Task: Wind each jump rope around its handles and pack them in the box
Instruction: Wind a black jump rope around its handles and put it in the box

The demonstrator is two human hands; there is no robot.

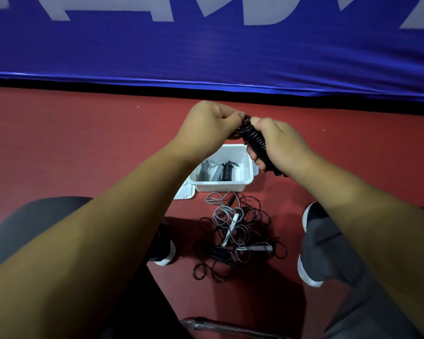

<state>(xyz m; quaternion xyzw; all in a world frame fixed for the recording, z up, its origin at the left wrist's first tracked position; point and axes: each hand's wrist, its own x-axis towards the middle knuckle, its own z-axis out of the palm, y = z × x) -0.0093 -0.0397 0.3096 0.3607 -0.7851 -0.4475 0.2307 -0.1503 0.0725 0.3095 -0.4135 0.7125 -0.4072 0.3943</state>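
Note:
A black jump rope (pixel 251 137), coiled tightly round its handles, is held above the floor. My right hand (pixel 277 145) grips the wound bundle. My left hand (pixel 211 123) pinches the rope's end at the top of the bundle. Below them stands a white box (pixel 245 183) on the floor, holding a wound grey rope (pixel 212 171) and a wound black rope (pixel 227 171). In front of the box lies a tangled pile of loose ropes (pixel 238 236), black and grey, with white handles.
The box's white lid (pixel 185 193) lies at its left. My feet in dark shoes (pixel 312 241) flank the pile on the red floor. A blue banner (pixel 206 50) runs along the far side. A metal chair bar (pixel 220 326) shows at the bottom.

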